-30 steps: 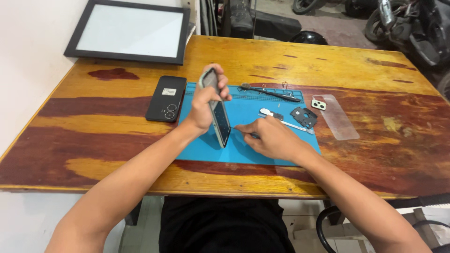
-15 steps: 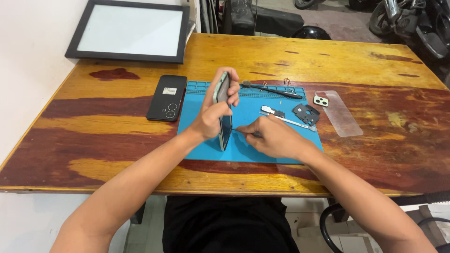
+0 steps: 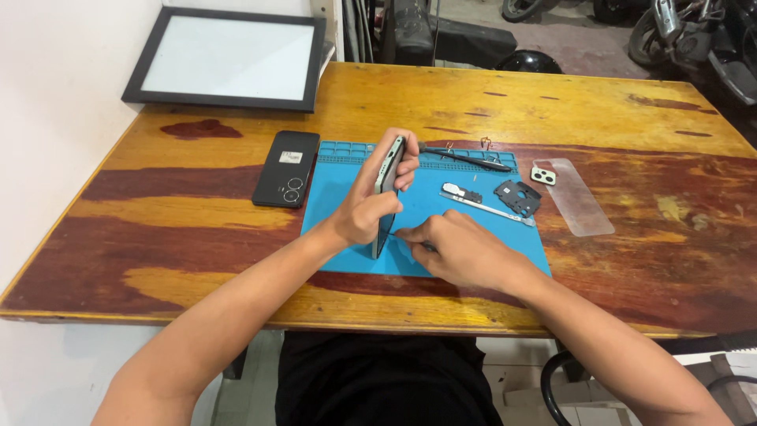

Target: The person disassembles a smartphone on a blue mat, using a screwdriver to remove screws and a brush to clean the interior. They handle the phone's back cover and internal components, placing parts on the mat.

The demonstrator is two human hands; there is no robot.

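The left hand (image 3: 371, 207) holds a phone (image 3: 386, 189) up on its edge over the blue mat (image 3: 339, 189), steeper than a moment ago. The right hand (image 3: 457, 248), at 3 o'clock from it, has closed in, pinching a thin tool (image 3: 397, 233) against its side.

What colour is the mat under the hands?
Blue, a mat with small moulded compartments along its far edge; seen in the head view.
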